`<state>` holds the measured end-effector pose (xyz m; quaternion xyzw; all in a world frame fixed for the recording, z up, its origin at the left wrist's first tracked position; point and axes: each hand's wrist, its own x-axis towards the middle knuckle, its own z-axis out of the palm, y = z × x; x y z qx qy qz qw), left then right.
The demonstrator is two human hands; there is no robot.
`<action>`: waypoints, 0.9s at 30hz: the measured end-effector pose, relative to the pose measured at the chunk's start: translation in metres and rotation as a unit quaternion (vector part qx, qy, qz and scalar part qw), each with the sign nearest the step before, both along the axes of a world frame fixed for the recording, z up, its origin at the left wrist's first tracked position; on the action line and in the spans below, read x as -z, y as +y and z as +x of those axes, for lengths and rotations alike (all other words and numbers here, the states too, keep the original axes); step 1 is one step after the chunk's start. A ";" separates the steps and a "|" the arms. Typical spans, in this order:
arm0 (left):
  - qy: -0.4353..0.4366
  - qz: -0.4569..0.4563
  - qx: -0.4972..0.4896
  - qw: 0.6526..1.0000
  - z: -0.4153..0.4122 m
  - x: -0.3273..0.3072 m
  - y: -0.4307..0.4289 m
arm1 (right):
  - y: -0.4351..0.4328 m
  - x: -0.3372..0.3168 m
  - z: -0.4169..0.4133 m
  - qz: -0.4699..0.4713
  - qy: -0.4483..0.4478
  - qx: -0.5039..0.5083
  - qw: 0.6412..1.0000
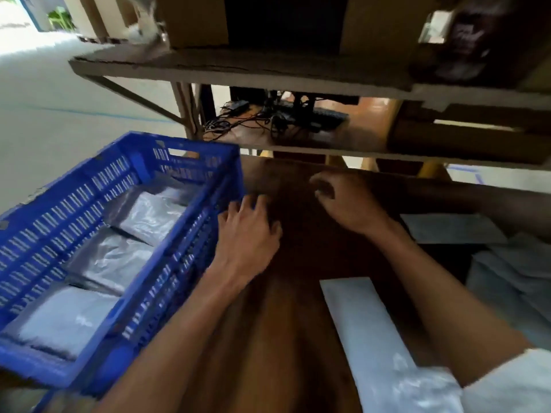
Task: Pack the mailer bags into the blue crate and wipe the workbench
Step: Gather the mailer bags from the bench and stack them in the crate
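Here: left hand [247,231], right hand [346,204], one crate [205,143]

Blue crate [185,242] is sitting at the left edge of the surface [283,338], holding grey mailer bags [110,257] lying flat. Left grip [247,231], fingers spread, is reaching just beside the crate's right wall. Right grip [343,204], fingers bent and blurred, is hovering over the surface, with a white mailer bag [366,338] lying nearby.

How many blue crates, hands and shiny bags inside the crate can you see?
Blue crate: 1
Hands: 2, the left hand and the right hand
Mailer bags inside the crate: 3 plain to see; blur may hide more
Total: 6
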<state>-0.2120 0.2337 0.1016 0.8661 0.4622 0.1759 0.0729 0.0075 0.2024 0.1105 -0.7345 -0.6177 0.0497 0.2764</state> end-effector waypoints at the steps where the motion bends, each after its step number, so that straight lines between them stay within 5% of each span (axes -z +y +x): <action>1: 0.015 -0.033 0.023 0.999 0.015 0.017 -0.019 | -0.031 0.015 0.017 -0.027 0.016 0.023 0.999; 6: 0.088 -0.133 0.128 0.979 0.079 0.098 -0.108 | -0.184 0.086 0.068 -0.124 0.051 0.159 0.978; 13: 0.169 -0.132 0.155 0.964 0.111 0.146 -0.158 | -0.303 0.137 0.003 -0.023 0.001 0.132 0.991; 17: 0.168 -0.129 0.149 0.966 0.107 0.157 -0.147 | -0.313 0.156 -0.037 -0.168 -0.084 0.163 0.969; 22: 0.186 -0.084 0.113 0.972 0.089 0.160 -0.123 | -0.296 0.168 -0.014 -0.179 -0.054 0.085 0.979; 27: 0.195 -0.096 0.155 0.964 0.049 0.170 -0.079 | -0.258 0.162 0.008 -0.152 -0.054 -0.101 0.982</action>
